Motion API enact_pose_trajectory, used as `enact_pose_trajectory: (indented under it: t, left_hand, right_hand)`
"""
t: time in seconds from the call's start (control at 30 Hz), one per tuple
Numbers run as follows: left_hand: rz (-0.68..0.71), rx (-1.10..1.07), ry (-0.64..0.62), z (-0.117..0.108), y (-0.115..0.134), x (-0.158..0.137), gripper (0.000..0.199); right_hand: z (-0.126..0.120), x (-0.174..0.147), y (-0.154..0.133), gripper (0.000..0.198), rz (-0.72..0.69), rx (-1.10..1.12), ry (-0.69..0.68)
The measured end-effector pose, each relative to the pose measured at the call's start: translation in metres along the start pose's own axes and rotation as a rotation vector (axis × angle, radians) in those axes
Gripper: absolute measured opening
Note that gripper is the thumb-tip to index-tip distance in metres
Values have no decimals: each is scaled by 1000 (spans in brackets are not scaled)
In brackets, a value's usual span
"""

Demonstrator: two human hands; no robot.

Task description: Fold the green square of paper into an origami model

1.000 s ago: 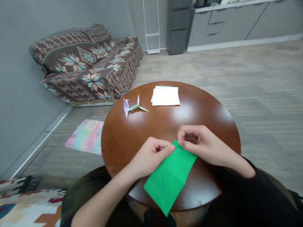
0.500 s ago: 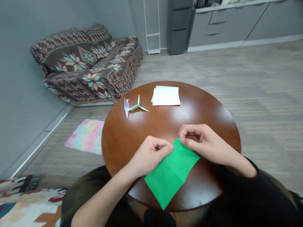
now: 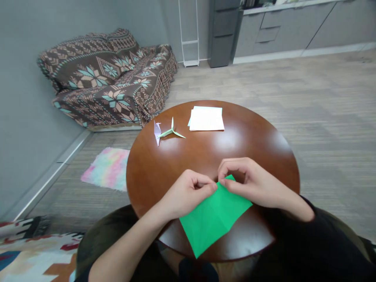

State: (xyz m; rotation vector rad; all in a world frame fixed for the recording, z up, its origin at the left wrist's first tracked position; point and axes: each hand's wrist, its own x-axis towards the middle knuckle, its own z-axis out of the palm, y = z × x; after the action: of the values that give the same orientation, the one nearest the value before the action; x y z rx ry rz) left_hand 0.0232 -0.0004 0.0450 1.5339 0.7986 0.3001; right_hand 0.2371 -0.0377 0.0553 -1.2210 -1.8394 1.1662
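Note:
A green sheet of paper (image 3: pixel 213 217) with visible crease lines hangs tilted over the near part of the round brown table (image 3: pixel 194 160). My left hand (image 3: pixel 194 192) pinches its upper edge between thumb and forefinger. Close beside it, my right hand (image 3: pixel 246 180) pinches the same edge, thumb and fingertips pressed together. The paper's upper corner sticks up behind the right thumb. Its lowest corner points toward my lap, and part of the left side is hidden behind my left hand.
Toward the table's far edge lies a small stack of white and pale blue paper (image 3: pixel 206 118). Left of it stand a folded purple paper piece (image 3: pixel 157 134) and a light green three-armed folded piece (image 3: pixel 172 130). A patterned sofa (image 3: pixel 111 82) and a pastel rug (image 3: pixel 107 169) are beyond.
My right hand has slid along the paper's upper edge, a little left and down, closer to my left hand. The sheet has turned slightly, its lowest corner shifting left.

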Motion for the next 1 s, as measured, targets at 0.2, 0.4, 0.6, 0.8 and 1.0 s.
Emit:
enact_pose_trajectory:
  t: [0.2,0.4,0.6,0.8,1.0]
  left_hand:
    - [12,21,-28,-1,0,-1,41]
    - [17,17,14,-2,-2,1,36]
    - [11,-35,53,0,-1,2,33]
    - [14,-31,80,-1,-2,3,34]
    - [8,-45,109,-10,-3,3,29]
  right_hand:
    - [-2,-1,2,11,-12,-14,-30]
    - [-15,-3,6,11,12,23,70]
    - [2,2,5,10,-15,105,39]
    - [9,3,5,11,-46,104,106]
    - [-8,0,9,12,27,80,217]
